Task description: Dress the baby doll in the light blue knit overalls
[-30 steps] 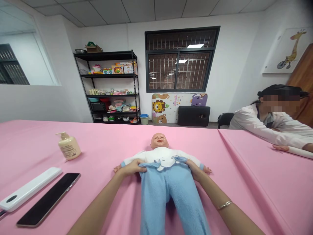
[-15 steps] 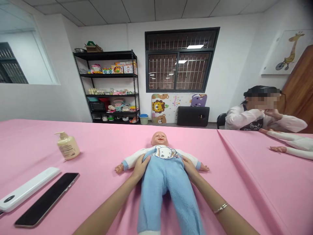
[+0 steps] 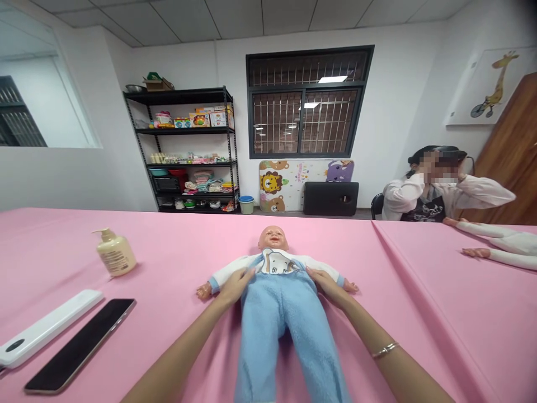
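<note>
A baby doll [image 3: 273, 238] lies face up on the pink-covered table, its head pointing away from me. It wears a white top with blue cuffs and fuzzy light-blue overalls [image 3: 279, 299] with an animal face on the bib. My left hand [image 3: 237, 284] is closed on the side of the overalls near the waist, thumb on top. At the opposite side my right hand [image 3: 325, 281], below a silver bracelet, grips the overalls the same way. Some fingertips of both hands are hidden under the cloth or the doll's sides. The lower legs run out of view.
On the left of the pink table cover [image 3: 176, 240] are a pump bottle [image 3: 116, 254], a white handheld device [image 3: 50, 327] and a black phone [image 3: 81, 347]. Another doll [image 3: 509, 242] lies at right, near a seated person [image 3: 419, 196]. A stocked shelf [image 3: 184, 131] stands behind.
Both hands have shifted slightly on the overalls' sides, and the bib's upper part looks more creased and folded. The seated person's hands have risen to the head.
</note>
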Action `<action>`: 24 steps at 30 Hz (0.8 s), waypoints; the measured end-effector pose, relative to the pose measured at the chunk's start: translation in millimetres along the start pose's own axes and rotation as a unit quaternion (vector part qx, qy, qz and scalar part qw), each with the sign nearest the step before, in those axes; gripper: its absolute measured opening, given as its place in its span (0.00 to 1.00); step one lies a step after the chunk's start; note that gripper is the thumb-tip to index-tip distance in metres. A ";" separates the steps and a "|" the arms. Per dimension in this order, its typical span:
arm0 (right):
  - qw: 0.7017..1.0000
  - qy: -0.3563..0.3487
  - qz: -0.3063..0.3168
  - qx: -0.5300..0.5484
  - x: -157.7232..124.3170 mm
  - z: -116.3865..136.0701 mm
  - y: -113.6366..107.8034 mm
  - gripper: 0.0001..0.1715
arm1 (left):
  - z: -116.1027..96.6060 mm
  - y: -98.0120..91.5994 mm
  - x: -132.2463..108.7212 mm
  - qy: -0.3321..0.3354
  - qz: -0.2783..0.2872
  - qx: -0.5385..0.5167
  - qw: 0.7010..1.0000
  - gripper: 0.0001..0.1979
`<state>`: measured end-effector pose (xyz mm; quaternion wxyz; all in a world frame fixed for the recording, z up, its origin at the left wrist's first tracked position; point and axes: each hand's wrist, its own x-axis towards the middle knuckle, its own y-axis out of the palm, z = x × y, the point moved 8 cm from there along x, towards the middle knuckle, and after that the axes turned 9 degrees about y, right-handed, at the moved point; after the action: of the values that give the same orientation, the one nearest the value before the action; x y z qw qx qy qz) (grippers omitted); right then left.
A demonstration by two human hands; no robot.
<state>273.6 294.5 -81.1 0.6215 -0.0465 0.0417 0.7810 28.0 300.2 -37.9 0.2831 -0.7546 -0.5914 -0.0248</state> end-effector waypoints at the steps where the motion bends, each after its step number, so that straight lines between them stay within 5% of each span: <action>1: 1.000 0.018 0.022 0.004 -1.9 0.9 1.4 0.32 | -0.1 5.2 -0.8 -0.017 0.037 -0.007 0.999 0.14; 4: 0.995 0.056 0.065 0.055 -7.3 6.4 2.2 0.30 | -10.5 12.6 -3.9 -0.034 0.088 -0.075 0.993 0.18; 8: 0.984 -0.008 0.110 0.139 -12.3 30.8 8.5 0.31 | -30.0 12.3 -4.3 0.007 0.074 -0.146 0.986 0.16; 12: 0.985 -0.048 0.046 0.158 -7.9 35.2 7.2 0.27 | -20.9 8.5 -0.4 0.024 0.009 -0.141 0.990 0.11; 16: 0.989 -0.126 -0.068 0.039 -0.1 25.9 -5.8 0.24 | 2.2 0.8 2.5 0.008 -0.052 -0.103 0.993 0.10; 19: 0.969 -0.141 -0.146 -0.138 4.1 14.1 -13.1 0.19 | 7.5 -1.8 0.1 0.001 -0.019 0.023 1.000 0.10; 22: 0.950 -0.139 -0.142 -0.242 4.5 8.9 -8.3 0.19 | 0.1 -0.6 -4.2 0.028 0.052 0.156 0.986 0.10; 24: 0.960 -0.126 -0.095 -0.233 2.0 9.3 -1.4 0.20 | -4.9 1.4 -6.5 0.044 0.097 0.155 0.982 0.08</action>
<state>274.3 297.8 -72.2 0.6653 -0.0952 -0.2246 0.7056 28.8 292.1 -36.7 0.4232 -0.7535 -0.4993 0.0612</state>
